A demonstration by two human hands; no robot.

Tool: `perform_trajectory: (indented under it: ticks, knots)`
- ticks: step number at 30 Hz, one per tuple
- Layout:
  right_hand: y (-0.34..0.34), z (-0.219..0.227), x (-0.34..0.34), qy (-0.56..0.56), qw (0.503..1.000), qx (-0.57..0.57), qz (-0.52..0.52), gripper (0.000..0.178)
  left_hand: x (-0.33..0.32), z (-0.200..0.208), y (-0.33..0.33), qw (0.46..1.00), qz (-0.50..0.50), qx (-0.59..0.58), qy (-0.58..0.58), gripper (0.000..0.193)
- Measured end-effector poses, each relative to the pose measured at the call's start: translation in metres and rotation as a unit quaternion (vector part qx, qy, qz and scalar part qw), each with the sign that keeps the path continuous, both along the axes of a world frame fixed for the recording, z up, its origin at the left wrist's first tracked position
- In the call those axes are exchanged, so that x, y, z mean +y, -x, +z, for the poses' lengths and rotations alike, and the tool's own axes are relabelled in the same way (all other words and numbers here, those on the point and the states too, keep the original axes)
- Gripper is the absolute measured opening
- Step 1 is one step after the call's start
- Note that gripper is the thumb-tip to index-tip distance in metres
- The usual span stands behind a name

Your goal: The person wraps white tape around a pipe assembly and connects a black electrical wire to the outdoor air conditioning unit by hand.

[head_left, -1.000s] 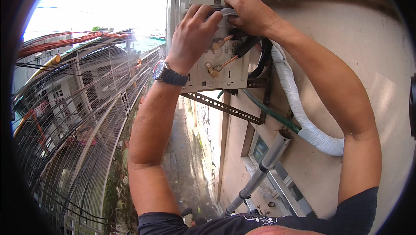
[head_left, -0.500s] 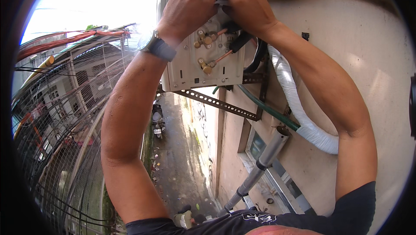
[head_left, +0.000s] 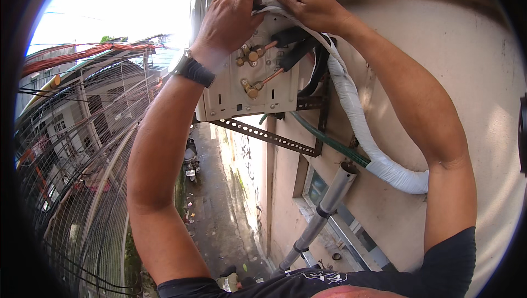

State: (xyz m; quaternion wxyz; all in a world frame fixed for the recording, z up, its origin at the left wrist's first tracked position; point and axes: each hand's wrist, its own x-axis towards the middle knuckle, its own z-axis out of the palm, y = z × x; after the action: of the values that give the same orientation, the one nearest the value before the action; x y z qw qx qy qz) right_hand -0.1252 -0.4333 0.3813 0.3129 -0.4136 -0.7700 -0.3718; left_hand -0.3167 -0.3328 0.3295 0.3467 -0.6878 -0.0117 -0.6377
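Two bare forearms rise from the lower edge of the frame, uncovered from wrist to upper arm. The left hand [head_left: 233, 15] carries a wristwatch [head_left: 189, 69] with a dark band and a pale metal case at the wrist. The right hand [head_left: 310, 4] wears nothing. A dark short-sleeved shirt [head_left: 444, 265] covers the shoulders, with a small pale print near its collar.

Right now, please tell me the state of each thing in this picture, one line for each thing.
Left hand: gripping the white wrap at the unit.
Right hand: pinching the same white wrap.
White wrapped pipe: bent, hanging along the wall.
Brass valves: uncovered, copper pipes attached.
Green hose: hanging loose.
Perforated bracket: fixed under the unit.
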Motion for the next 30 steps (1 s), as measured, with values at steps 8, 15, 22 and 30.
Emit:
perform_trajectory:
  ticks: [8,15,22,30]
  knots:
    - [0.008,-0.004,0.013,-0.150,0.985,0.074,0.034,0.026,-0.038,0.044,0.018,0.967,0.063,0.162,0.186,0.030]
    - [0.011,-0.011,-0.002,0.100,0.961,0.212,0.149,0.041,-0.023,0.053,0.012,0.972,0.113,0.201,0.042,0.026]
    - [0.008,-0.017,0.000,0.082,0.966,0.201,0.138,0.051,-0.039,0.048,0.010,0.964,0.149,0.214,0.046,0.033]
    - [-0.002,-0.023,0.017,0.063,0.966,0.158,0.196,0.046,-0.043,0.041,0.015,0.974,0.079,0.206,0.054,0.027]
